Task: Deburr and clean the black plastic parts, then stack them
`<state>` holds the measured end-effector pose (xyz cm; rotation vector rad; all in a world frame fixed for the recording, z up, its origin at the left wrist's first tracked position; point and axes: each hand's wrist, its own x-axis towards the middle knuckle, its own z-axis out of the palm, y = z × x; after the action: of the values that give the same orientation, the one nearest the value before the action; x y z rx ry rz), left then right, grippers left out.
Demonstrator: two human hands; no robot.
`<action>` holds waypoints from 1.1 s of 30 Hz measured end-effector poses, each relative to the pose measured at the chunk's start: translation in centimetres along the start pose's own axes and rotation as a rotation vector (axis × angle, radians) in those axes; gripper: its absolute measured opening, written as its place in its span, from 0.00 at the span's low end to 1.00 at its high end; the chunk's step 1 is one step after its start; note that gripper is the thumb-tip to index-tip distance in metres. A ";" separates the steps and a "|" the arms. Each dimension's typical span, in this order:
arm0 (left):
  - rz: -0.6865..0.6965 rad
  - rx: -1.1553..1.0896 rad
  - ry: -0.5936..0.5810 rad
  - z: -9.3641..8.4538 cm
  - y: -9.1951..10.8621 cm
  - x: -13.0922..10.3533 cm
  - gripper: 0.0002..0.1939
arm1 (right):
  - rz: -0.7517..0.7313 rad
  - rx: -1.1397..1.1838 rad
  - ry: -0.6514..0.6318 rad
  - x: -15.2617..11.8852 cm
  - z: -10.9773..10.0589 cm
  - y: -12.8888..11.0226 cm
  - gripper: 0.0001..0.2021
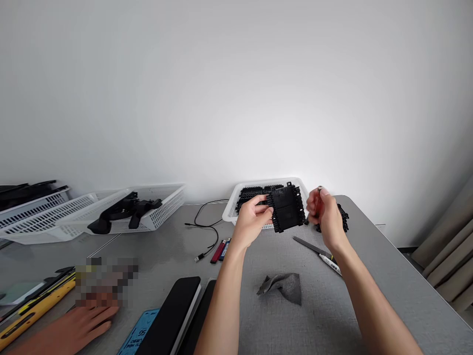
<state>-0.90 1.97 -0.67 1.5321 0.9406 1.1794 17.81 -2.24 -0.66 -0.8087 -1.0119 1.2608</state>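
Observation:
My left hand (254,217) grips a black plastic part (287,209) by its left edge, thumb in front. The part is flat and squarish with rows of small teeth along its sides, and it is held up, slightly tilted. Just right of it, my right hand (325,214) is closed, apart from the part. Something reddish shows among its blurred fingers, with a small dark tip near the thumb; I cannot make out what it is. Behind the part, a white basket (229,209) contains similar black parts (251,194).
More black parts (344,217) lie beyond my right hand. A file (306,244), a white marker (330,264) and a grey cloth (286,287) lie nearby. Left are a cable (207,226), black slabs (172,310), white baskets (166,204) and another person's hand (88,320).

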 end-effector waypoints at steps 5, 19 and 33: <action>0.048 0.041 -0.045 -0.1 -0.4 0.1 0.21 | 0.157 0.014 -0.232 0.1 1.8 1.0 0.16; 0.147 0.206 -0.113 0.5 0.3 -0.8 0.21 | 0.350 0.039 -0.228 0.7 1.9 1.7 0.13; 0.154 0.261 -0.059 0.2 0.5 -0.8 0.19 | 0.347 0.357 -0.116 0.6 2.2 1.1 0.12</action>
<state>-0.91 1.09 -0.41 1.8661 0.9812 1.1454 15.34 -1.56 -0.81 -0.6536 -0.7221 1.7438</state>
